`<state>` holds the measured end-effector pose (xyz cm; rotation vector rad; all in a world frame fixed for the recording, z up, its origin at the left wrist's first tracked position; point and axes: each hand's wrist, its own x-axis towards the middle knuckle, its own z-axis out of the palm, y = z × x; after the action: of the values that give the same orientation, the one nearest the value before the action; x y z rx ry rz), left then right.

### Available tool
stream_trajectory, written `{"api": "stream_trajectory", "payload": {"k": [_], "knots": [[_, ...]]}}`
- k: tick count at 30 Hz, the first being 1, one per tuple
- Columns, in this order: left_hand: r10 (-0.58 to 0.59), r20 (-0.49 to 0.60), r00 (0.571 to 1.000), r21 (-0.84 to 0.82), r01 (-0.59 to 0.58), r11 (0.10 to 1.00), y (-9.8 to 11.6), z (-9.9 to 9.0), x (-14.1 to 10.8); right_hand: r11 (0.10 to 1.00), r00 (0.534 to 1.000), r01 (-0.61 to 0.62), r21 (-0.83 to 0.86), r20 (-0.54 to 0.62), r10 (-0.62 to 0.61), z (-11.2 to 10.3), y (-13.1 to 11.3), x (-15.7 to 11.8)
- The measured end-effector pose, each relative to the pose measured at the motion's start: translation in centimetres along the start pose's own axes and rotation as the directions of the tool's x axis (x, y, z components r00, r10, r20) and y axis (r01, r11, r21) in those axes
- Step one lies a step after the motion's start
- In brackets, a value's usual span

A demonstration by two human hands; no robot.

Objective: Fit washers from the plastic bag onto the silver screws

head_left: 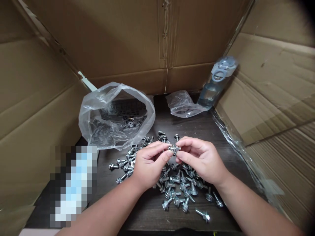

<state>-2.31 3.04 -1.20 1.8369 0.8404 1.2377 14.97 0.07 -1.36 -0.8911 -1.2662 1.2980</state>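
Between the fingertips of both hands is a silver bolt (174,148), lying sideways, with what look like washers and a nut on its shank. My left hand (150,164) pinches one end between thumb and forefinger. At the other end, the thumb and fingers of my right hand (203,159) are closed on the nut side. Beneath and around both hands spreads a loose pile of similar bolts (183,186), many bearing nuts and washers. One bolt (203,214) lies apart near the front edge. Part of the pile is hidden under my hands.
An open clear plastic bag (118,147) with small dark parts and washers inside stands left of the pile. A smaller clear bag (183,105) lies by a water bottle (213,87) at the back right. Cardboard walls (128,39) enclose the dark table (157,223). A pixelated patch covers the left.
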Motion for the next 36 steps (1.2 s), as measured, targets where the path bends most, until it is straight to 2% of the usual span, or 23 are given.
{"api": "stream_trajectory", "payload": {"k": [7, 10, 13, 18, 21, 25, 28, 31, 36], "knots": [[0.101, -0.02, 0.995, 0.041, -0.1, 0.994, -0.33, 0.1, -0.18, 0.973, 1.0, -0.001, -0.231, 0.014, 0.005, 0.22, -0.42, 0.16], [0.073, -0.037, 0.997, 0.035, -0.072, 0.997, -0.21, 0.1, -0.11, 0.995, 0.999, -0.037, -0.092, 0.005, 0.037, 0.28, -0.29, 0.14], [0.038, -0.025, 0.999, 0.011, -0.038, 0.999, -0.03, 0.07, -0.02, 0.999, 1.0, -0.02, 0.043, -0.015, 0.02, 0.42, -0.13, -0.01], [0.072, 0.003, 0.997, 0.014, -0.072, 0.997, -0.07, 0.09, -0.11, 0.999, 0.999, -0.016, -0.04, -0.046, 0.014, 0.64, -0.32, -0.12], [0.106, -0.005, 0.994, 0.015, -0.106, 0.994, -0.26, 0.15, -0.26, 0.99, 0.998, -0.063, -0.13, -0.01, 0.062, 0.55, -0.34, 0.02], [0.098, -0.014, 0.995, 0.012, -0.098, 0.995, -0.32, 0.14, -0.29, 0.989, 0.988, -0.149, -0.021, 0.045, 0.15, 0.29, 0.07, 0.11], [0.056, -0.046, 0.997, 0.03, -0.055, 0.998, -0.13, 0.09, -0.12, 0.994, 0.995, -0.097, 0.045, 0.005, 0.097, 0.23, 0.16, 0.01], [0.029, -0.031, 0.999, 0.01, -0.029, 1.0, 0.03, 0.08, -0.04, 0.998, 0.999, -0.038, 0.057, -0.017, 0.039, 0.31, -0.05, -0.15], [0.098, 0.018, 0.995, 0.008, -0.098, 0.995, -0.18, 0.1, -0.32, 0.999, 1.0, -0.03, -0.032, 0.007, 0.03, 0.41, -0.5, -0.24]]}}
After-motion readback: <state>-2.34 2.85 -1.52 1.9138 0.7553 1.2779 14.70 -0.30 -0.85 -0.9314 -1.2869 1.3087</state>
